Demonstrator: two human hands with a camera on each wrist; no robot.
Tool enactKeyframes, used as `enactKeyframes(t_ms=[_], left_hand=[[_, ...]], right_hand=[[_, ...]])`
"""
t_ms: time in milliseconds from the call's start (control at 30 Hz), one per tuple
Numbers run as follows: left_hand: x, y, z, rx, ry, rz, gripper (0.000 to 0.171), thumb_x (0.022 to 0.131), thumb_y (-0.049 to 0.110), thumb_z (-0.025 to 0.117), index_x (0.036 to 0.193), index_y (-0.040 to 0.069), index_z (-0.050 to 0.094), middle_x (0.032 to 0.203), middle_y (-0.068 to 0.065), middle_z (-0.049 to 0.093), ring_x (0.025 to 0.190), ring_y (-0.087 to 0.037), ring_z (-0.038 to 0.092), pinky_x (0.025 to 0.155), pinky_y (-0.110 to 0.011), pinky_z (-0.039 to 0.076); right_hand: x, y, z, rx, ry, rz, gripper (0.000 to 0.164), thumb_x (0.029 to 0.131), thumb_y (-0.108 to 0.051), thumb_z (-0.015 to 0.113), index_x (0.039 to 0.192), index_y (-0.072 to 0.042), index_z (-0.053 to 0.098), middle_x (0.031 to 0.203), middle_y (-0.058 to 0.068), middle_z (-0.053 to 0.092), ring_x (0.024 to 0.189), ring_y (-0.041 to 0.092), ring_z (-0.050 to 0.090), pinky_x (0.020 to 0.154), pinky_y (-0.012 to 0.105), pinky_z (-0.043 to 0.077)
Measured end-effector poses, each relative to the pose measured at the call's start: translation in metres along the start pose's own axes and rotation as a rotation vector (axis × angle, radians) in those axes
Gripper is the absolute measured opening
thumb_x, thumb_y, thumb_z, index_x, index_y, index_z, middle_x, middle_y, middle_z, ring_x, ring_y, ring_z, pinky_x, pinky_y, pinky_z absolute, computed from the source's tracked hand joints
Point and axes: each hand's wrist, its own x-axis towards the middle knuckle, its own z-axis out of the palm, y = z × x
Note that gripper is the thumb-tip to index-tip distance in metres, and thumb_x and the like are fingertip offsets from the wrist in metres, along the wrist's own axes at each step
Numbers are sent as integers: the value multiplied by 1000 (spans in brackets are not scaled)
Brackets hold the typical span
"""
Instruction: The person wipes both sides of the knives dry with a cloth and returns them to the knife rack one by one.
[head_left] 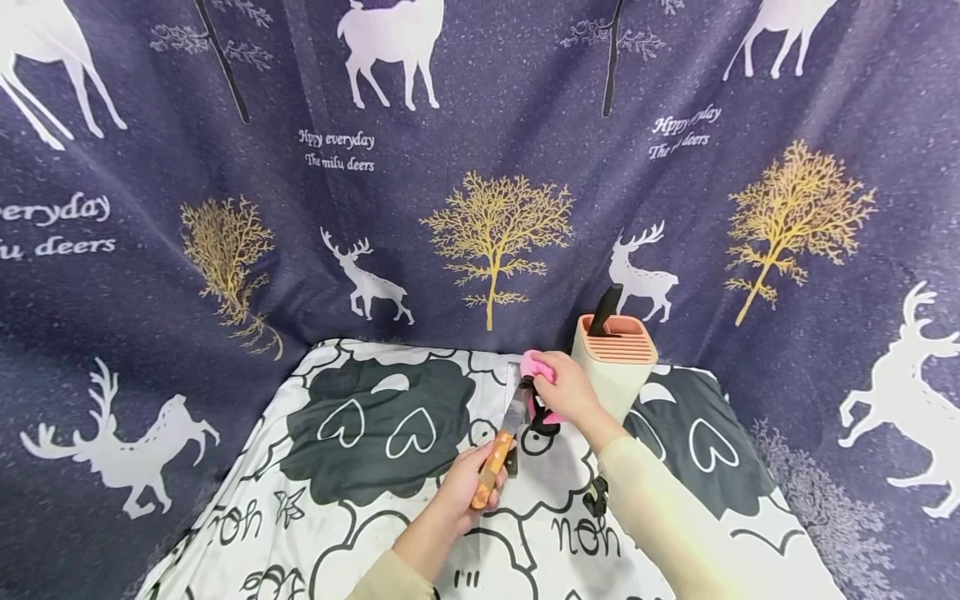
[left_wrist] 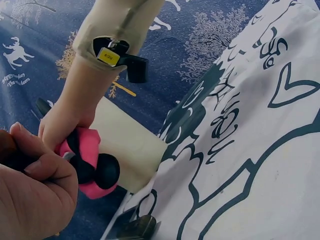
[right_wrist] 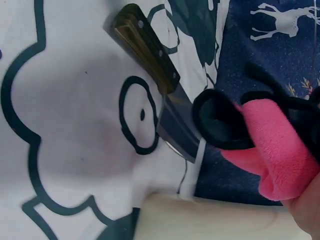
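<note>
My left hand (head_left: 467, 487) grips the orange-brown wooden handle of a knife (head_left: 491, 471), its blade pointing up and away. In the left wrist view only a bit of that handle shows behind the curled fingers. My right hand (head_left: 566, 387) holds a fuzzy pink cloth with black parts (right_wrist: 280, 145), bunched at the upper part of the blade; whether the cloth wraps the blade is hidden. Under them a second knife (right_wrist: 150, 50), with a broad blade and a dark riveted handle, lies on the bed-like printed cover, partly hidden by the left hand's knife in the head view.
A cream knife block (head_left: 617, 367) with a slotted orange-pink top stands right of the hands, against the curtain. One black-handled knife (head_left: 606, 310) stands in it. The white printed cloth (head_left: 420, 533) spreads under everything; a dark blue curtain (head_left: 420, 192) hangs behind.
</note>
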Motion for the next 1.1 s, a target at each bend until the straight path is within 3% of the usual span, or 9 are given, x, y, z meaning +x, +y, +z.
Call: enactKeyframes(t_ms=[133, 267, 433, 567, 700, 833, 967, 1100], left_hand=[[-2, -3, -3, -16, 1, 8, 40, 110, 32, 39, 130, 6, 62, 67, 6, 53, 53, 1, 47, 41, -9, 40], [-3, -5, -7, -12, -4, 9, 39, 110, 34, 41, 127, 7, 62, 67, 6, 54, 55, 1, 48, 41, -10, 40], [-4, -10, -18, -23, 28, 26, 33, 111, 32, 38, 121, 10, 62, 69, 5, 56, 51, -1, 49, 42, -12, 43], [-4, -7, -29, -29, 65, 59, 32, 111, 32, 36, 116, 14, 62, 70, 5, 57, 49, -2, 50, 43, -13, 44], [0, -2, -31, -36, 69, 72, 33, 112, 34, 36, 119, 12, 59, 73, 5, 59, 49, -2, 52, 45, -13, 46], [9, 3, -23, -55, 61, 77, 33, 112, 35, 37, 124, 8, 53, 75, 4, 61, 48, -3, 55, 45, -14, 47], [17, 8, -11, -64, 57, 76, 38, 112, 37, 37, 127, 6, 53, 82, 3, 63, 51, -5, 57, 48, -16, 49], [22, 12, -1, -72, 4, 91, 38, 113, 32, 35, 131, 6, 56, 88, 2, 69, 61, -9, 63, 57, -20, 54]], right_hand=[[1, 6, -1, 70, 41, 46, 49, 84, -13, 63, 133, -9, 69, 128, 15, 70, 114, 31, 66, 98, 48, 54], [2, 6, -5, 85, 29, 106, 49, 86, -14, 63, 134, -10, 68, 127, 18, 69, 110, 31, 65, 96, 45, 53], [-13, 8, -9, 174, 26, 142, 49, 85, -9, 63, 133, -9, 69, 124, 19, 70, 101, 29, 65, 88, 37, 53], [-33, 1, -14, 203, 3, 44, 45, 84, -7, 66, 128, -8, 71, 120, 15, 74, 97, 24, 65, 86, 33, 53], [-51, -15, -23, 218, -28, -90, 43, 82, -5, 67, 124, -9, 73, 121, 11, 74, 105, 23, 67, 91, 34, 54], [-65, -39, -30, 210, -36, -239, 43, 78, -3, 69, 120, -10, 75, 127, 11, 72, 117, 27, 67, 100, 41, 54], [-74, -62, -29, 128, -12, -359, 44, 77, -5, 71, 121, -11, 74, 128, 10, 71, 119, 29, 67, 101, 45, 55], [-84, -77, -21, 43, 26, -388, 44, 78, -9, 73, 122, -11, 74, 128, 8, 71, 119, 28, 67, 101, 45, 55]])
